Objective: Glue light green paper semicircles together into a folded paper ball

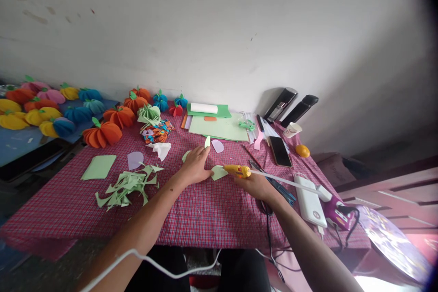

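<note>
My right hand (255, 183) is wrapped round a yellow glue gun (237, 171), with a long whitish glue stick (284, 179) jutting from its back. The nozzle points left, at the edge of a light green paper cutout (219, 173). The thumb of my left hand (194, 166) touches that cutout's left edge. At the fingertips of the same hand, a narrow light green paper piece (207, 142) stands up, apparently gripped. Another green cutout (185, 156) is partly hidden behind the left hand. A pale purple cutout (217, 146) lies just beyond.
Green paper scraps (128, 187) and a green paper stack (98, 167) lie left. Paper pumpkins (102, 133) stand at the far left. To the right are a phone (280, 151), a white power bank (310, 200), a purple power strip (338, 214) and trailing cables.
</note>
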Available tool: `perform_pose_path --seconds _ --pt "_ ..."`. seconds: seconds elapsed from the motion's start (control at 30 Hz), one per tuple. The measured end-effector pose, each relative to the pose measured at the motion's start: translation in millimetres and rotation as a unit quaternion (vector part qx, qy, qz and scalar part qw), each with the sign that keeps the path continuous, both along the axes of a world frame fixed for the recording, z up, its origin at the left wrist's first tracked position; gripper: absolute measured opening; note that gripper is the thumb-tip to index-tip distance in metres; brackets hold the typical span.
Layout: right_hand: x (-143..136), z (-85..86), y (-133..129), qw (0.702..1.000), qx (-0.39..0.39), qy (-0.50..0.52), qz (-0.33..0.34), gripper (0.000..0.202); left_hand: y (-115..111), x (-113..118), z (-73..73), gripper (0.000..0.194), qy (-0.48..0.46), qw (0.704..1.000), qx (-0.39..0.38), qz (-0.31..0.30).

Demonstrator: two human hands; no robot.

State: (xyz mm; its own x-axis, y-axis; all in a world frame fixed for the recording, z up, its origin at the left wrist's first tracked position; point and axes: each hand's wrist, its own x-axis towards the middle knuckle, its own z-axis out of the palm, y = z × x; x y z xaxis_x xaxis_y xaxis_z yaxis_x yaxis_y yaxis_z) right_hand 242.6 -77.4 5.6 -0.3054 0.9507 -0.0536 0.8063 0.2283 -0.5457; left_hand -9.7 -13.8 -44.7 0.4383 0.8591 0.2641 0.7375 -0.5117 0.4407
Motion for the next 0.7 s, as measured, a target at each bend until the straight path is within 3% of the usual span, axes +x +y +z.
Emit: perform_pose_path --seconds 0.7 --pt "10.5 5.7 -13.3 0.999 -0.008 -0.04 -0.005 0.033 2.5 0.8 -3.4 0.088 0.009 1.0 0.001 0.002"
